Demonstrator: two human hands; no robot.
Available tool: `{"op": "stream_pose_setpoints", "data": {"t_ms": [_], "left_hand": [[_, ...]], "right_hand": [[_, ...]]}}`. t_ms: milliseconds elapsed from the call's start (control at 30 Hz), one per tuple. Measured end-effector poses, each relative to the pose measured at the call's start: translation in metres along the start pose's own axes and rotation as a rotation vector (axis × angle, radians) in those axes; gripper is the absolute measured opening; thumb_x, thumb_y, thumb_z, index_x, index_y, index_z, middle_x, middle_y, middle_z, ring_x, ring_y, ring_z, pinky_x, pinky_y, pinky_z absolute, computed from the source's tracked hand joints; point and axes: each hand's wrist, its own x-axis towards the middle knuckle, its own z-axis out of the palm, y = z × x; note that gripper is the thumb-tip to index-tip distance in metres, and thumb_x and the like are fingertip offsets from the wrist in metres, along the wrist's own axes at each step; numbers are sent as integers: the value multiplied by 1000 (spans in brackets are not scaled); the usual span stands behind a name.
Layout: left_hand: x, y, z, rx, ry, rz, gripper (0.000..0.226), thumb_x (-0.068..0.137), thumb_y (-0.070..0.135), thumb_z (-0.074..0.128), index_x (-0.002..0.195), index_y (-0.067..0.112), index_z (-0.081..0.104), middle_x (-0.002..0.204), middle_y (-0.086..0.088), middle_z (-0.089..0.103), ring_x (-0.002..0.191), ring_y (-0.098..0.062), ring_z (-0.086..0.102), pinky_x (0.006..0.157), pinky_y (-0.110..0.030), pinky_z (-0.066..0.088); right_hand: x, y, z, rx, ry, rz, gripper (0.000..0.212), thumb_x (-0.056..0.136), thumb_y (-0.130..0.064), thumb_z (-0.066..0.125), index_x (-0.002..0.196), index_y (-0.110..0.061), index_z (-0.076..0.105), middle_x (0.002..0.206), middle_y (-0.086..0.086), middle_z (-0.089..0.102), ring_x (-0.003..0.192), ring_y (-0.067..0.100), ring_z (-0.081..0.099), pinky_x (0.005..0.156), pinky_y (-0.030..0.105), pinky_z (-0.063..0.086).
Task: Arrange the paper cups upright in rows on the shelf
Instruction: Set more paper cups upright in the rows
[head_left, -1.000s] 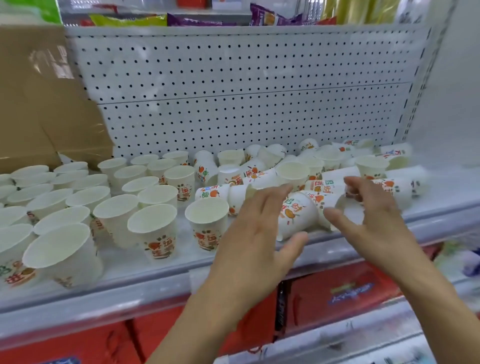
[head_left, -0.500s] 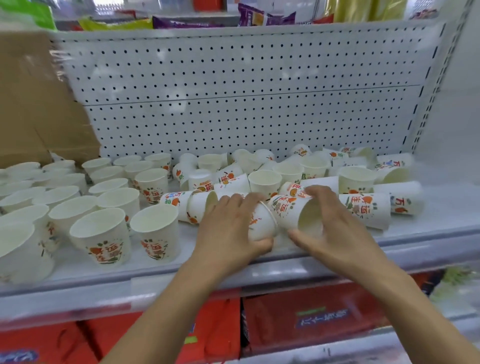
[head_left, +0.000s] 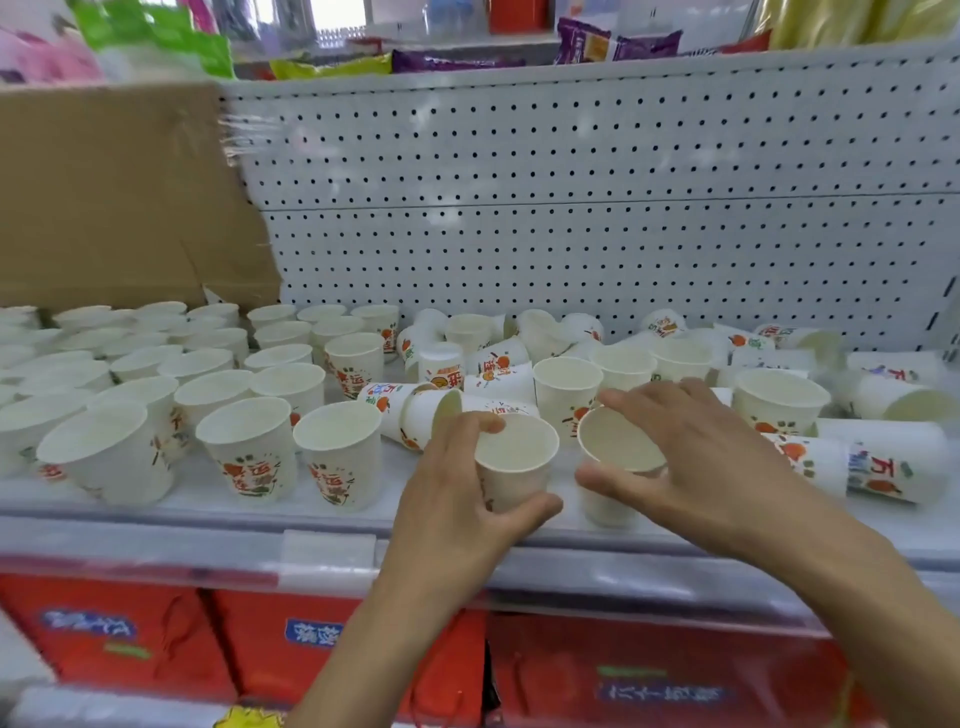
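Already both hands are busy at the front of the shelf (head_left: 156, 525). The left hand (head_left: 452, 499) has fingers and thumb curled round one cup (head_left: 519, 462), which stands mouth-up close to the shelf's front lip. The right hand (head_left: 696, 462) holds a second cup (head_left: 615, 441) just beside it, fingers over the far rim and thumb at the near wall; this one looks tipped toward the viewer, not yet squarely on its base.

The main risk is the edge. Both cups sit so near the lip that a careless release, or a nudge from a wrist, could send one over onto the red packs (head_left: 291, 639) below. The tilted cup is the likelier to go if let loose before it is level.

Thin paper walls also dent easily, so a hard squeeze may crush a rim.

Behind the hands lie the toppled cups (head_left: 883, 467), touching one another; a knuckle brushing them could roll several forward. To the left, the upright rows (head_left: 249, 441) stand close-packed, and sliding a cup in too briskly could knock the nearest over.
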Motion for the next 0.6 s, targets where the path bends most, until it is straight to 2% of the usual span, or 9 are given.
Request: {"op": "stream_pose_setpoints", "data": {"t_ms": [67, 167, 233, 300, 367, 433, 500, 600], "left_hand": [[-4, 1, -3, 89, 29, 21, 67, 58, 58, 69, 115, 29, 49, 126, 12, 49, 117, -7, 47, 87, -6, 33], [-8, 4, -12, 211, 62, 86, 71, 59, 63, 64, 119, 26, 52, 132, 10, 47, 125, -11, 42, 100, -16, 31], [-5, 10, -27, 229, 78, 129, 67, 65, 65, 62, 121, 28, 53, 131, 13, 48, 125, -8, 42, 102, -23, 32], [6, 14, -52, 205, 101, 142, 55, 75, 63, 56, 121, 32, 54, 124, 19, 52, 118, 0, 44, 97, -19, 34], [28, 11, -84, 166, 94, 130, 41, 84, 54, 57, 118, 32, 57, 115, 21, 57, 107, 6, 50, 91, -11, 36], [62, -1, -116, 154, -28, 111, 27, 89, 35, 63, 117, 32, 60, 110, 21, 63, 102, 7, 56, 91, -10, 39], [100, -17, -137, 241, -280, 85, 31, 88, 22, 67, 116, 34, 62, 108, 21, 66, 102, 8, 58, 96, -20, 43], [144, -41, -137, 420, -647, 58, 44, 81, 21, 75, 120, 35, 62, 114, 23, 64, 103, 14, 53, 97, -21, 42]], "right_hand": [[3, 2, -1, -27, 1, -44, 86, 71, -78, 31, 146, -38, 28, 139, -15, 40, 126, 11, 28, 103, 30, 32], [8, 1, -3, -9, 4, -104, 85, 69, -80, 31, 145, -39, 32, 137, -18, 40, 124, 8, 26, 102, 27, 29], [13, 0, -6, 22, 30, -130, 84, 69, -84, 29, 141, -41, 37, 134, -21, 42, 122, 5, 27, 99, 25, 28], [22, -3, -13, 115, 59, -144, 81, 69, -87, 28, 136, -43, 43, 130, -23, 45, 121, 2, 29, 97, 24, 29], [37, -7, -21, 239, 54, -172, 72, 70, -80, 34, 130, -43, 51, 124, -23, 51, 118, 1, 38, 95, 24, 33], [60, -14, -26, 357, 40, -213, 56, 74, -67, 44, 121, -41, 59, 116, -23, 59, 106, -7, 49, 89, 15, 39], [88, -23, -26, 376, -19, -263, 35, 83, -52, 56, 113, -40, 66, 105, -23, 65, 95, -10, 55, 80, 10, 42], [128, -44, -18, 299, -172, -331, 23, 87, -32, 67, 109, -32, 71, 98, -21, 68, 87, -8, 60, 72, 11, 45]]}}
